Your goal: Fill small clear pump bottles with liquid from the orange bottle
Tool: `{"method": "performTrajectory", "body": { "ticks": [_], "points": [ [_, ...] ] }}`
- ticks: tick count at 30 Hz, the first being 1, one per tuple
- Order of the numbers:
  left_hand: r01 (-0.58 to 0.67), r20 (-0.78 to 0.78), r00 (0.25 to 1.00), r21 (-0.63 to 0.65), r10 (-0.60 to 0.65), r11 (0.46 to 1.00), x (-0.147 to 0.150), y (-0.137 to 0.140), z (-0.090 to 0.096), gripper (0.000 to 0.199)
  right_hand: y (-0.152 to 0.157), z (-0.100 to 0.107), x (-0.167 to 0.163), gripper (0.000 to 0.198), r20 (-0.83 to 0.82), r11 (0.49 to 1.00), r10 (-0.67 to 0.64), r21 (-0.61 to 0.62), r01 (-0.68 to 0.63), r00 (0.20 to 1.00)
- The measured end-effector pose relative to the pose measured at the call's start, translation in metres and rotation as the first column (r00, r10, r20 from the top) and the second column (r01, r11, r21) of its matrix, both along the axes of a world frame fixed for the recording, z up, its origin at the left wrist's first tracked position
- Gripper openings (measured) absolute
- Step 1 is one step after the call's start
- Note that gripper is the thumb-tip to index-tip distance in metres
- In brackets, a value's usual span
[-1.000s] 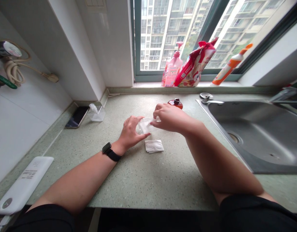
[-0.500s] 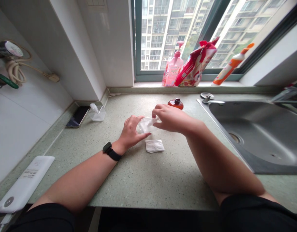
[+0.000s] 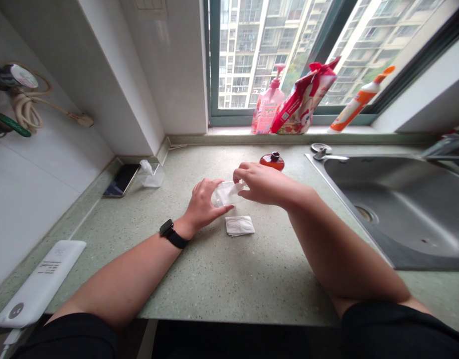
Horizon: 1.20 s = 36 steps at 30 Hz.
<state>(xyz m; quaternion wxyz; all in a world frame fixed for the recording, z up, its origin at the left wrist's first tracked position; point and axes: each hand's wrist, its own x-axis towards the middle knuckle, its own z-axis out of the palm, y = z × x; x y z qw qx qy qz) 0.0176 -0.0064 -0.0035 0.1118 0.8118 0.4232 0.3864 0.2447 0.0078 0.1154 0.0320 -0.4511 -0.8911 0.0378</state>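
container (image 3: pixel 221 195) behind tissue (image 3: pixel 240 226) (counter edge (image 3: pixel 244 317) well apart)

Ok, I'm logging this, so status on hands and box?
Left hand around clear box. Right hand at its right end, grip unclear. Folded tissue close in front.

The left hand (image 3: pixel 202 203) holds a clear plastic box (image 3: pixel 222 194), the right hand (image 3: pixel 262 184) at its three o'clock, folded tissue (image 3: pixel 240 226) at five.

Window (image 3: pixel 328 40): ahead of me, green-framed, apartment blocks (image 3: pixel 247 55) standing outside.
Light: daylight, reaching me through that window.
Wall (image 3: pixel 35 174): pale, on my left, beside a jutting pillar (image 3: pixel 126 94).
Bench (image 3: pixel 266 284): speckled pale green, spread before me.
Sink (image 3: pixel 401 199): steel, let into the bench, right.
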Motion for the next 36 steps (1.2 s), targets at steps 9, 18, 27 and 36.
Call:
{"method": "performTrajectory", "body": {
  "ticks": [9,18,27,36],
  "points": [
    [0.005,-0.002,1.0,0.012,-0.005,1.0,-0.0008,0.0004,-0.0005,0.073,-0.0014,0.0049,-0.0034,0.038,0.028,0.997,-0.077,0.004,0.076,0.997],
    [0.007,0.004,1.0,0.018,-0.007,1.0,-0.0001,0.0008,-0.0011,0.072,0.0006,0.0006,-0.0024,0.021,-0.001,1.0,0.012,-0.011,-0.012,1.0],
    [0.009,0.006,1.0,0.004,-0.009,1.0,-0.0008,0.001,-0.0014,0.074,-0.0029,0.0036,-0.0038,0.041,0.015,0.998,-0.065,-0.008,0.065,0.998],
    [-0.009,0.005,1.0,-0.015,0.009,1.0,0.0001,0.0008,-0.0012,0.073,-0.0003,0.0012,-0.0041,0.017,-0.019,1.0,-0.02,0.007,0.02,1.0]
  ]
}}
